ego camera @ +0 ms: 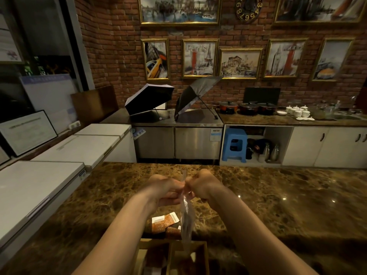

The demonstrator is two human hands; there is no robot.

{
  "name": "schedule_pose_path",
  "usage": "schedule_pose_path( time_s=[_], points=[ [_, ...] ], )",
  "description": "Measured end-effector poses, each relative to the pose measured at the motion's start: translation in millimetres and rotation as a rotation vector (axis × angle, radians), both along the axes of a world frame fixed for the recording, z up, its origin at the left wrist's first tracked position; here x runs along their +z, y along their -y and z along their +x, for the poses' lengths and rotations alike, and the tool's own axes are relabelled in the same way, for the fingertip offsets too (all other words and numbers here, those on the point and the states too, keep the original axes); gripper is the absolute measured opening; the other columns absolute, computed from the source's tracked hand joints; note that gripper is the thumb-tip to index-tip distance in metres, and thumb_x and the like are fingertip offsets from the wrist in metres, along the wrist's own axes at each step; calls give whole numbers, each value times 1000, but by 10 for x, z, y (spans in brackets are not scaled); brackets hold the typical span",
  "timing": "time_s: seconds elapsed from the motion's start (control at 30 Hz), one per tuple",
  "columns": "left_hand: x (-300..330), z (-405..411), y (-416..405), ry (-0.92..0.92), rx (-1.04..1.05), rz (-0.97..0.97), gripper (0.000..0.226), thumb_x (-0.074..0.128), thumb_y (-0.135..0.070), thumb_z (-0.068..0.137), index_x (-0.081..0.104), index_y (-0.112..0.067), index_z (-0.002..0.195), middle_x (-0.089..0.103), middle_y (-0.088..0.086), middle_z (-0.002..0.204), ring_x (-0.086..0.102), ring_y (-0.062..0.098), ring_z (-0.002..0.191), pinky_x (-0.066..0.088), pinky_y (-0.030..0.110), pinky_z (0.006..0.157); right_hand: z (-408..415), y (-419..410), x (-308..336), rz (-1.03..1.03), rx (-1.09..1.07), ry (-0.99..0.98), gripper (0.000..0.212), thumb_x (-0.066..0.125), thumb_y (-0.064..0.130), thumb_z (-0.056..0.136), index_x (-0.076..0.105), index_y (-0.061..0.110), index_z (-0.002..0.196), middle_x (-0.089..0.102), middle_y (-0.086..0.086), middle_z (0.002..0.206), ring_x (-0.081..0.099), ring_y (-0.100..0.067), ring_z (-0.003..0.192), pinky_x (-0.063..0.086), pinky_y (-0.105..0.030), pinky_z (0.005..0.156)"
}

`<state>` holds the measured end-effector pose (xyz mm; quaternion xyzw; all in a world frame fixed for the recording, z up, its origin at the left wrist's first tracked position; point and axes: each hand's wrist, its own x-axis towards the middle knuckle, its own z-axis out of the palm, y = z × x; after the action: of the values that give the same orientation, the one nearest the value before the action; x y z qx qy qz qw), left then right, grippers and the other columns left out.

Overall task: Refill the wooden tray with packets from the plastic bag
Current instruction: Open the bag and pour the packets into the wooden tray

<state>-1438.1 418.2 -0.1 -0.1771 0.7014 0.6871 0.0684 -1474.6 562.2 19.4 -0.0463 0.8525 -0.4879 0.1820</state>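
I pinch the top of the clear plastic bag [185, 213] between my left hand [164, 192] and right hand [202, 187], above the wooden tray [200, 255] and orange packets [164, 222], and should tear evenly so nothing spills onto the brown marble counter [278, 195].

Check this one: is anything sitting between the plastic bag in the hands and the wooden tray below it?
Nothing visible. Both the left hand and right hand pinch the top of the plastic bag, which hangs straight down over the wooden tray. The orange packets lie on the counter beyond the tray, not in the path.
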Motion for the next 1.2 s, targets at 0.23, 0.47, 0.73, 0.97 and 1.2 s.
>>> schedule_pose_path(
  time_s=[0.23, 0.47, 0.73, 0.97, 1.2],
  points=[
    [70, 59, -13, -19, 139, -112, 14, 65, -11, 95, 72, 0, 88, 76, 11, 73, 72, 20, 60, 61, 29, 58, -24, -40, -47, -23, -111, -46, 30, 59, 26, 100, 59, 2, 117, 72, -10, 99, 72, -18, 74, 61, -32, 68],
    [113, 150, 85, -98, 201, -662, 15, 70, -26, 89, 68, -15, 79, 76, 6, 80, 73, 25, 78, 64, 42, 75, 65, -344, 28, -23, -72, -23, 34, 48, 33, 104, 70, 6, 104, 75, -11, 99, 73, -28, 92, 46, -30, 58],
    [188, 210, -20, -194, 31, -508, 11, 58, -14, 100, 53, -11, 90, 77, 10, 93, 77, 27, 82, 66, 46, 73, 108, -426, 39, -234, -44, -24, 28, 43, 28, 104, 62, 9, 93, 64, -8, 93, 58, -22, 82, 48, -29, 62],
    [349, 302, -148, -337, 77, -269, 11, 53, -9, 102, 55, 2, 101, 76, 24, 89, 76, 33, 77, 66, 46, 65, 92, -582, -682, -262, 32, 114, 34, 36, 23, 108, 53, 18, 137, 63, -18, 126, 67, -27, 102, 57, -47, 93],
    [459, 454, 87, -371, 22, -192, 11, 56, -14, 100, 59, -5, 94, 65, 35, 112, 67, 47, 105, 58, 56, 85, 48, -628, -771, -79, 459, -84, 79, 77, 12, 83, 39, 31, 150, 56, 8, 141, 52, -15, 133, 46, -45, 112]
  ],
)
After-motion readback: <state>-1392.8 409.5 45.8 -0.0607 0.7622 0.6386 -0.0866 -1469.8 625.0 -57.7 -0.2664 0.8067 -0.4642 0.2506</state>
